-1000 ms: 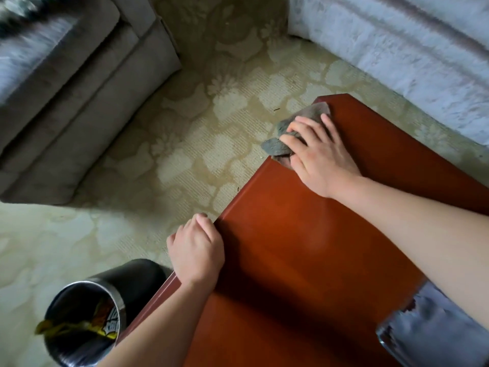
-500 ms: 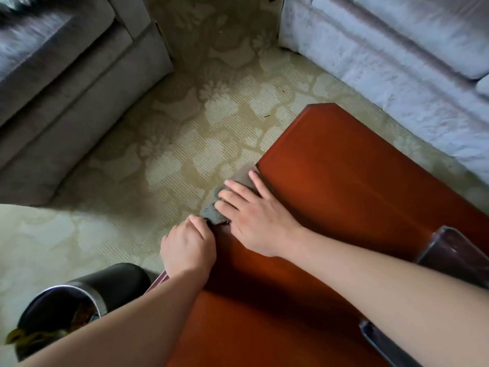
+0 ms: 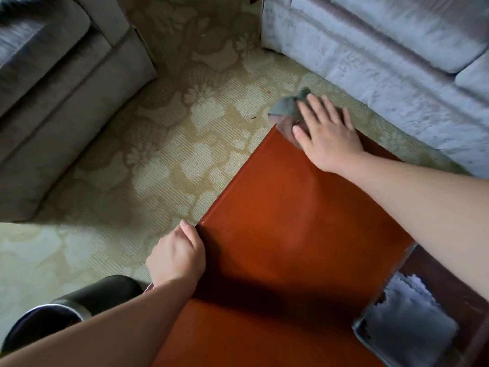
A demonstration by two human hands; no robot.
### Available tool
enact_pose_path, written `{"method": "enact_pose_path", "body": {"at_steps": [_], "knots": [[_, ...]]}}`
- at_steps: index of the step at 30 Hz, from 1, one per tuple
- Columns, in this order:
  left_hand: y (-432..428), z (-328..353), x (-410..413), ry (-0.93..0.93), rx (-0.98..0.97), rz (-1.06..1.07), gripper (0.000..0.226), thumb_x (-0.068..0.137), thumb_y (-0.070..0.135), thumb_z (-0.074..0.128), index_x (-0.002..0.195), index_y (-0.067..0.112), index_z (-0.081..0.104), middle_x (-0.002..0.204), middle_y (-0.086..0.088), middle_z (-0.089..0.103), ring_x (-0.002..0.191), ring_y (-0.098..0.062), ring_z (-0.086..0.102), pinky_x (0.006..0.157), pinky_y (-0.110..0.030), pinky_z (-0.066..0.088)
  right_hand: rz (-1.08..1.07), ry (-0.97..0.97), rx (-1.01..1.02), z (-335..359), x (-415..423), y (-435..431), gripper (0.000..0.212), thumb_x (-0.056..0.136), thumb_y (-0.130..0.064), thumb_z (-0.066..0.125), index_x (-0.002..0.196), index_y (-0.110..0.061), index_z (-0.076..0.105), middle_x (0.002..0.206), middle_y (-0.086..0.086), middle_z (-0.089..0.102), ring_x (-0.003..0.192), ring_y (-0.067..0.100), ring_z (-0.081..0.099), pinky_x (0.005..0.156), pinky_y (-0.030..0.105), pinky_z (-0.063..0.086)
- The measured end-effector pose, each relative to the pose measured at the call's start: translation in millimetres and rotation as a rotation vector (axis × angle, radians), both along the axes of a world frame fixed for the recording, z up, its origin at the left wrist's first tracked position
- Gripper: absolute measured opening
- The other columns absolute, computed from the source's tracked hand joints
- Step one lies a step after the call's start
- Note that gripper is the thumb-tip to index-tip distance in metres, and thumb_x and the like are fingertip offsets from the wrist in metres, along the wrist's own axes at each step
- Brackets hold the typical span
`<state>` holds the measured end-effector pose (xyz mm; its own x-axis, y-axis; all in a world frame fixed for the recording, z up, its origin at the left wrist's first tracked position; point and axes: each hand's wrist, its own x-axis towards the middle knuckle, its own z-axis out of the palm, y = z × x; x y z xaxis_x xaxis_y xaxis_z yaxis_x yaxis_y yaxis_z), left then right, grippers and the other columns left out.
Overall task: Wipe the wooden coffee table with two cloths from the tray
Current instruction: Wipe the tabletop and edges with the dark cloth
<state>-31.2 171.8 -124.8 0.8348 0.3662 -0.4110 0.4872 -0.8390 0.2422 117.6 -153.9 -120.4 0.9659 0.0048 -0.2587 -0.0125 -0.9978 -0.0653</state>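
Grey cloth (image 3: 284,105) pressed under the flat, straight-fingered right hand (image 3: 328,133) at 2 o'clock.
At 7 o'clock the left hand (image 3: 176,256) curls over the table (image 3: 277,234) edge, gripping it.

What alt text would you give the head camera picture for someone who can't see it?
A person's right hand presses a grey cloth flat on the far corner of a reddish wooden coffee table, while the left hand grips its left edge. A tray holding a pale cloth sits at lower right, a dark bin at lower left.
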Motion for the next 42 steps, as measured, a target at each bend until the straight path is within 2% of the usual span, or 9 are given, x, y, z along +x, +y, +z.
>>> {"method": "enact_pose_path", "body": {"at_steps": [6, 11, 15, 18, 22, 26, 30, 35, 42], "knots": [[1, 2, -1, 0.007, 0.014, -0.132, 0.071, 0.093, 0.079, 0.017, 0.084, 0.025, 0.061, 0.075, 0.003, 0.06, 0.083, -0.03, 0.061, 0.076, -0.037, 0.044, -0.333, -0.045, 0.029, -4, -38, -7, 0.07, 0.107, -0.061, 0.016, 0.168, -0.028, 0.005, 0.176, 0.006, 0.007, 0.162, 0.029, 0.004, 0.128, 0.063, 0.001], [-1, 6, 0, 0.037, 0.036, -0.18, 0.072, 0.091, 0.083, 0.018, 0.087, 0.025, 0.061, 0.078, 0.005, 0.056, 0.09, -0.028, 0.061, 0.075, -0.037, 0.041, -0.511, -0.026, -0.04, -3, -77, -18, 0.073, 0.107, -0.056, 0.017, 0.168, -0.018, 0.006, 0.176, 0.011, 0.002, 0.163, 0.03, -0.001, 0.127, 0.065, 0.0], [-1, 6, 1, 0.051, 0.056, -0.186, 0.07, 0.094, 0.078, 0.017, 0.084, 0.024, 0.059, 0.078, 0.004, 0.056, 0.089, -0.028, 0.061, 0.076, -0.037, 0.043, -0.282, -0.103, -0.097, -7, -93, 38, 0.075, 0.105, -0.046, 0.018, 0.164, 0.001, 0.013, 0.175, 0.018, -0.003, 0.163, 0.03, -0.005, 0.129, 0.062, 0.001], [-1, 3, 0, 0.024, 0.046, -0.179, 0.066, 0.099, 0.071, 0.014, 0.081, 0.023, 0.055, 0.083, 0.001, 0.062, 0.09, -0.028, 0.062, 0.076, -0.039, 0.045, -0.024, -0.112, -0.038, -9, -102, 98, 0.074, 0.104, -0.046, 0.022, 0.166, -0.007, 0.015, 0.176, 0.015, 0.004, 0.163, 0.028, 0.003, 0.129, 0.059, 0.006], [-2, -2, -5, -0.212, -0.016, -0.485, 0.05, 0.107, 0.047, 0.024, 0.132, 0.02, 0.058, 0.13, -0.004, 0.064, 0.121, -0.031, 0.057, 0.091, -0.046, 0.05, 0.033, -0.097, 0.011, -8, -113, 110, 0.069, 0.106, -0.05, 0.024, 0.169, -0.026, 0.007, 0.177, 0.008, 0.003, 0.163, 0.025, 0.0, 0.13, 0.056, 0.006], [-17, -4, 11, -0.341, -0.038, -0.863, 0.065, 0.099, 0.035, 0.039, 0.161, 0.016, 0.029, 0.166, -0.012, 0.029, 0.148, -0.035, 0.035, 0.113, -0.052, 0.037, -0.335, -0.121, -0.038, -9, -126, 45, 0.07, 0.104, -0.052, 0.018, 0.169, -0.025, 0.012, 0.177, 0.005, 0.006, 0.163, 0.023, 0.004, 0.13, 0.055, 0.007], [-87, -8, 58, -0.312, -0.047, -0.812, 0.067, 0.103, 0.043, 0.034, 0.163, 0.021, 0.015, 0.171, -0.009, 0.013, 0.153, -0.032, 0.024, 0.117, -0.054, 0.032, -0.775, -0.064, -0.072, -12, -166, -14, 0.069, 0.108, -0.051, 0.018, 0.169, -0.022, 0.005, 0.177, 0.008, -0.003, 0.163, 0.024, -0.002, 0.13, 0.056, 0.003], [-112, -16, 78, -0.292, -0.009, -0.752, 0.063, 0.106, 0.047, 0.023, 0.164, 0.023, 0.013, 0.171, -0.009, 0.015, 0.146, -0.035, 0.034, 0.108, -0.056, 0.038, -1.017, -0.07, -0.036, -13, -151, -3, 0.066, 0.11, -0.046, 0.023, 0.169, -0.022, 0.006, 0.176, 0.008, -0.006, 0.163, 0.024, -0.006, 0.128, 0.06, -0.003], [-102, -5, 80, -0.296, -0.248, -0.705, 0.06, 0.104, 0.04, 0.024, 0.16, 0.022, 0.031, 0.169, -0.001, 0.024, 0.15, -0.028, 0.031, 0.119, -0.048, 0.032, -0.618, -0.181, -0.024, -16, -178, 105, 0.066, 0.107, -0.047, 0.028, 0.167, -0.023, 0.021, 0.175, 0.008, 0.014, 0.163, 0.025, 0.009, 0.129, 0.058, 0.009]]}}
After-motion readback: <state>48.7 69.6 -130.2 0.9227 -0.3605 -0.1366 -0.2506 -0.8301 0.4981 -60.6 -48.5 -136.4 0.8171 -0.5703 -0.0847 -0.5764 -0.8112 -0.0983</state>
